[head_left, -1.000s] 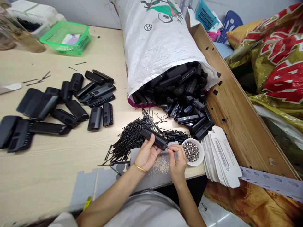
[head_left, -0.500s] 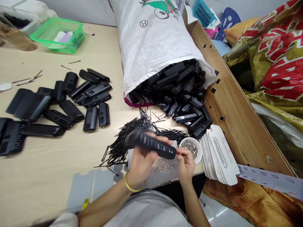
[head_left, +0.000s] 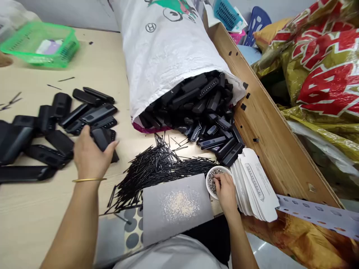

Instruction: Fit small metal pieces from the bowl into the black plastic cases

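My left hand (head_left: 91,157) reaches over black plastic casings on the table's left side. Its thumb and index finger are spread, and a black casing (head_left: 102,139) lies between them. A yellow bangle is on that wrist. At the right, my right hand (head_left: 226,190) dips its fingertips, pinched together, into a small white bowl (head_left: 208,184) of tiny shiny metal screws (head_left: 213,181). What exactly sits between those fingertips is hidden. A heap of thin black sticks (head_left: 151,168) lies between my hands, behind a grey sheet (head_left: 151,220) sprinkled with pale specks.
A white sack (head_left: 168,56) spills many black casings (head_left: 196,93) toward me. Folded white cartons (head_left: 256,183) stand beside the bowl. A wooden board (head_left: 269,116) edges the table's right side. At the back left sits a green basket (head_left: 60,56).
My left hand has moved left from above the grey sheet to the casings on the table. My right hand has left the raised casing and moved into the bowl. The view has shifted.
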The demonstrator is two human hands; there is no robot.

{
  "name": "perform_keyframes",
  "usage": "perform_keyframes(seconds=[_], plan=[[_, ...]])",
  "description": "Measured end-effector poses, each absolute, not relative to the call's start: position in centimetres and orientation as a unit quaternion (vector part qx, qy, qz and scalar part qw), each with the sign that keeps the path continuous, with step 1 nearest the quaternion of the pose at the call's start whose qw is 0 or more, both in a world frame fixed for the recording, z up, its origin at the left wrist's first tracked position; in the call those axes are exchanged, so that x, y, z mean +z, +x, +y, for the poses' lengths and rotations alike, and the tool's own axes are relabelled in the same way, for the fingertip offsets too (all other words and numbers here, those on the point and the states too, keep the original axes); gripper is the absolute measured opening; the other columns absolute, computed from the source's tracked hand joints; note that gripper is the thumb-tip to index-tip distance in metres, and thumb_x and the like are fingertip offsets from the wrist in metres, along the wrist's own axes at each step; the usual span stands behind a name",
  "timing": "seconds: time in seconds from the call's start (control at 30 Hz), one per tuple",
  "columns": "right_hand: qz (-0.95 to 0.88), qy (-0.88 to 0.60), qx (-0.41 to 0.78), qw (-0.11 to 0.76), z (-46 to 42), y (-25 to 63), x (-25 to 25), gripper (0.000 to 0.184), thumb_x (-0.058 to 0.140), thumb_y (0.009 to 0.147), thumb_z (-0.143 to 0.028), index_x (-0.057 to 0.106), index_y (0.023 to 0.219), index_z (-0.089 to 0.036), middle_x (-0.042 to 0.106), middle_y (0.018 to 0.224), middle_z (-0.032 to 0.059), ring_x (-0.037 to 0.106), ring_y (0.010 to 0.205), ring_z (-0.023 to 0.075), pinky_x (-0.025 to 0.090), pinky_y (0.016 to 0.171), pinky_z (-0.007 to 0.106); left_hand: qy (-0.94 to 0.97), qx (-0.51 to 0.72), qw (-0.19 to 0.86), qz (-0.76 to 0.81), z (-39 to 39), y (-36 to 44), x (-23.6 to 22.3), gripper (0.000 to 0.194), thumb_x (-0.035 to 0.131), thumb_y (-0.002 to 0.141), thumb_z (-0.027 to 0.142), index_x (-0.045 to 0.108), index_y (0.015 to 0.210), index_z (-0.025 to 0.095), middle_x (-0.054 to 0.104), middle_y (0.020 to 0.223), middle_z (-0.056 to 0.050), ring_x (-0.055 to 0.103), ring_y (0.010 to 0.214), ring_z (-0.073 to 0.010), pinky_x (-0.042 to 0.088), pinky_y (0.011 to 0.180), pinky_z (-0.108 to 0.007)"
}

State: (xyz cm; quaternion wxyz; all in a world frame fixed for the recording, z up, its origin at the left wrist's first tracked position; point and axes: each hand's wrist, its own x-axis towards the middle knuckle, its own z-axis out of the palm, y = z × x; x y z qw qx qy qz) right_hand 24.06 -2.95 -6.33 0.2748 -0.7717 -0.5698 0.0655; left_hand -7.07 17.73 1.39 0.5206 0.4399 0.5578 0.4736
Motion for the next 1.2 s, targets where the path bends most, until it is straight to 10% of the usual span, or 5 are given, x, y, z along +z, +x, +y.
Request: perform_keyframes(seconds=[0.1,0.3,0.6,0.87,1.2], plan=[[-0.566,-0.770,0.077,0.284,-3.0,24.3,-6.1,0.019,0.044,0.090,-0.020,0.060,0.079,-0.019,0.059,0.079,0.0050,0.052,0.075,0.0197,0.040,0.069,0.032,0.588,0.451,0.435,0.511,18.0,1.1,1.5,0.032,0.070,0.073,0.016,0.061,0.103,0.024,0.062,0.101,-0.001,0.052,0.115,-0.0236,0.036,0.106,-0.035],[-0.455,-0.779,0.198,0.383,-3.2,24.2,-4.3,0.017,0.050,0.088,-0.030,0.060,0.081,-0.018,0.064,0.077,0.0045,0.057,0.073,0.0177,0.045,0.068,0.030,0.631,0.287,0.590,0.415,17.7,18.2,-0.4,0.034,0.073,0.058,0.002,0.067,0.090,0.010,0.063,0.084,-0.002,0.053,0.117,-0.0250,0.025,0.110,-0.032],[-0.257,-0.622,0.435,0.598,-2.0,20.4,-3.6,0.026,0.071,0.073,-0.040,0.060,0.079,-0.017,0.067,0.072,0.0032,0.065,0.069,0.0146,0.051,0.063,0.026,0.342,0.405,0.740,0.414,13.3,9.0,0.6,0.042,0.080,0.049,0.000,0.063,0.086,0.012,0.068,0.085,-0.006,0.063,0.088,-0.0204,0.044,0.093,-0.033],[-0.376,-0.674,0.267,0.577,-2.4,16.7,-3.9,0.014,0.058,0.087,-0.030,0.060,0.085,-0.016,0.064,0.077,0.0030,0.062,0.074,0.0132,0.049,0.070,0.027,0.063,0.374,0.825,0.419,6.7,5.6,-0.4,0.018,0.068,0.079,0.022,0.058,0.092,0.015,0.070,0.097,-0.010,0.068,0.091,-0.0220,0.054,0.087,-0.043],[-0.541,-0.669,0.088,0.502,-2.3,16.3,-2.8,0.010,0.047,0.092,-0.017,0.055,0.085,-0.019,0.062,0.077,0.0021,0.059,0.073,0.0135,0.047,0.070,0.028,0.010,0.378,0.831,0.408,5.6,5.0,-1.2,0.017,0.067,0.081,0.020,0.058,0.094,0.015,0.070,0.104,-0.010,0.067,0.101,-0.0224,0.053,0.094,-0.042]])
